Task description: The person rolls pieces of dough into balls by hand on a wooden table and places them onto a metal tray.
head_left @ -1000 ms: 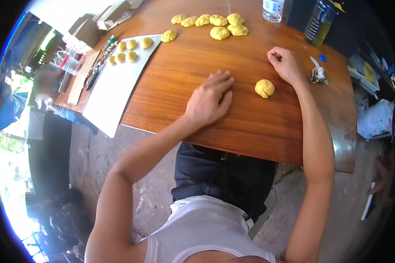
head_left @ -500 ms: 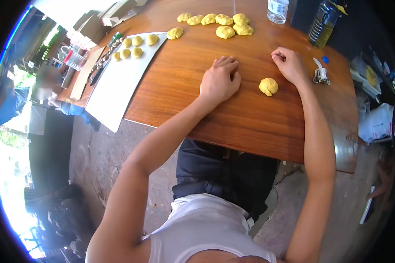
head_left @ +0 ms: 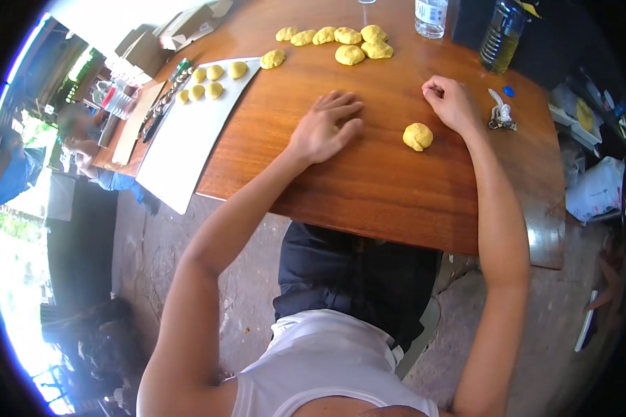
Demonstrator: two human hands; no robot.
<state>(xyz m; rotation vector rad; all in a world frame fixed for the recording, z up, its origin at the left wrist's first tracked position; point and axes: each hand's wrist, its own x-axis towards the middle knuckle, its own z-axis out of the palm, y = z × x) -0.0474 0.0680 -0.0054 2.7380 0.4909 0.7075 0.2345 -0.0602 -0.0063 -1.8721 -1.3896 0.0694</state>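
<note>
My left hand (head_left: 325, 132) lies palm down on the wooden table (head_left: 355, 187), fingers stretched out and slightly blurred, thumb spread away. A sliver of yellow shows between its thumb and fingers; the palm hides the rest. My right hand (head_left: 453, 104) rests on the table in a loose fist, with nothing showing in it. Just left of that wrist sits a round yellow dough ball (head_left: 418, 137) with a creased top, touched by neither hand. Farther back, several yellow dough lumps (head_left: 349, 55) stand in a cluster, and another dough lump (head_left: 273, 59) lies beside the tray.
At the left, a pale tray (head_left: 181, 149) carries several smooth dough pieces (head_left: 214, 90). A clear bottle (head_left: 430, 19) and a bottle of yellowish liquid (head_left: 502, 38) stand at the back right. Keys (head_left: 502, 115) and a blue cap (head_left: 508, 91) lie right of my right hand. Another person (head_left: 83, 139) is at far left.
My left hand has slid left across the table, away from the dough ball. My right hand stays curled in nearly the same place. The whole view has shifted slightly.
</note>
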